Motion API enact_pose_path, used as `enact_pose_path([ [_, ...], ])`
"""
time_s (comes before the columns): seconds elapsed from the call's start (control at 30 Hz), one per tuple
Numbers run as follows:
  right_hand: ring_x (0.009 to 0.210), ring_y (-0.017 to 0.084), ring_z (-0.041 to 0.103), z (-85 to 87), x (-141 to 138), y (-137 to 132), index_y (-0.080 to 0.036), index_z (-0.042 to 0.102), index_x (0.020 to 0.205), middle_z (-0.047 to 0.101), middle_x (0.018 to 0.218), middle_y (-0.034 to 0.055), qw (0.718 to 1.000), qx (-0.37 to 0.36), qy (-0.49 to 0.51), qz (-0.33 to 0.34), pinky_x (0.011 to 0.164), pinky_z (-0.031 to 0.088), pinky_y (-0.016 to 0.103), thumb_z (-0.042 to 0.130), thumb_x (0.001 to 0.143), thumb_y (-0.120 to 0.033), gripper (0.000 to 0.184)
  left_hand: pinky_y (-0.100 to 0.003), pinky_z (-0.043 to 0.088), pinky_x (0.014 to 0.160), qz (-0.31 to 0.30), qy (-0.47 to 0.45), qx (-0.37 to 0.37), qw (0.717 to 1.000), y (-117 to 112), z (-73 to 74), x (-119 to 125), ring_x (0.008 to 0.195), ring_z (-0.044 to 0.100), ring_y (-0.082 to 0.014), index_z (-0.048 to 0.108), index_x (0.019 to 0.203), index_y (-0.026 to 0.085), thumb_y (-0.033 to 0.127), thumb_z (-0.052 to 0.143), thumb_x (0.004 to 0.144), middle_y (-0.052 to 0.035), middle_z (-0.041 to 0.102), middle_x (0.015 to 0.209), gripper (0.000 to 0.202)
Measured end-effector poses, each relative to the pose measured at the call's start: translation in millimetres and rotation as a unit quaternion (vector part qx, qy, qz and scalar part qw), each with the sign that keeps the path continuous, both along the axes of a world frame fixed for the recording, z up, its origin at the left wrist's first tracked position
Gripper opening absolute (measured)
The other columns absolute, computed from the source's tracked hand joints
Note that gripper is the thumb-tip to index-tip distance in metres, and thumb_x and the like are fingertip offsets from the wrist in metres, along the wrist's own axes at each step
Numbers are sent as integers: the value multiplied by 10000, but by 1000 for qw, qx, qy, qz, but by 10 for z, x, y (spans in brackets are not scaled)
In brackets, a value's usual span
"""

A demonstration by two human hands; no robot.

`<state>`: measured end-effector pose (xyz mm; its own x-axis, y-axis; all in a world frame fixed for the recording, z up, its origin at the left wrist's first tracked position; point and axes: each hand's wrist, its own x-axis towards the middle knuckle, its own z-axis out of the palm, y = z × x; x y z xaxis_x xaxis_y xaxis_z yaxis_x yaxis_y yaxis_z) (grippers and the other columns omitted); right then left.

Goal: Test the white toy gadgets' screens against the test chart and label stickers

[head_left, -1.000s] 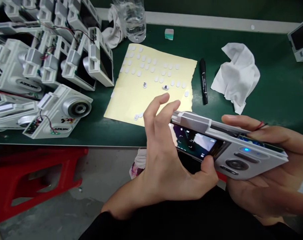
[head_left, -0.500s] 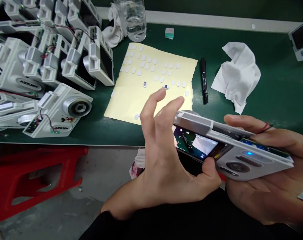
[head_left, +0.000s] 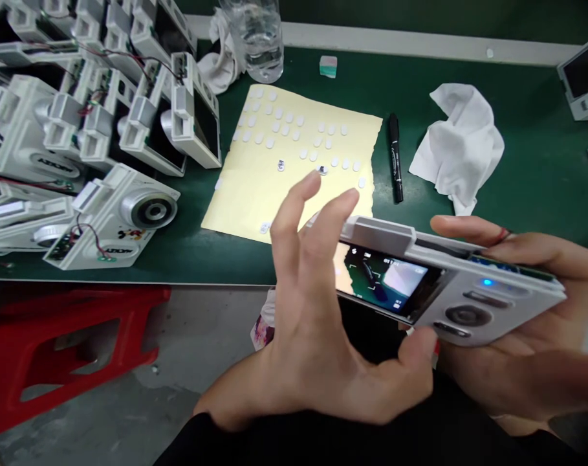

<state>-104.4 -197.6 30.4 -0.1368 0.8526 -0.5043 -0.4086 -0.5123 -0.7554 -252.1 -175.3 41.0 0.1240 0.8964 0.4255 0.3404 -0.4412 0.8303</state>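
White camera (head_left: 468,304) sits in the right hand's (head_left: 521,369) curled grip, screen lit; left hand's (head_left: 313,349) grip spreads wide, thumb (head_left: 420,346) at the camera's lower edge, fingertips (head_left: 310,184) reaching over the yellow adhesive sheet (head_left: 245,194).

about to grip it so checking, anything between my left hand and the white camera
Nothing visible stands in the way: the left hand is open around the white camera, its fingers above the upper edge and its thumb below the lower edge.
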Motion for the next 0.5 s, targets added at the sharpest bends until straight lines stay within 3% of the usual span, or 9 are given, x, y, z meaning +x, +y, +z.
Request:
enact_pose_path([
  [0.13,457,178,625,87,64,205,-320,543,899,668,856,12,999,43,0,-19,189,382,210,492,763,-602,317,-633,470,918,-58,-13,-18,998,-61,-24,-134,1263,340,-392,281,1332,321,385,709,651,-27,326,1389,807],
  [0.3,281,80,519,111,70,271,-242,548,846,666,911,12,989,124,49,-62,191,369,169,405,816,-613,399,-524,524,925,-40,-11,2,999,-71,-105,-208,1193,464,-326,315,1327,321,319,729,678,-40,438,1324,770],
  [0.5,290,76,532,69,81,278,-228,543,850,657,958,31,988,104,117,-13,192,360,148,391,839,-582,385,-428,560,892,-46,1,73,996,-15,-63,-217,1068,571,-292,417,1283,196,288,756,654,-87,581,1133,720],
])
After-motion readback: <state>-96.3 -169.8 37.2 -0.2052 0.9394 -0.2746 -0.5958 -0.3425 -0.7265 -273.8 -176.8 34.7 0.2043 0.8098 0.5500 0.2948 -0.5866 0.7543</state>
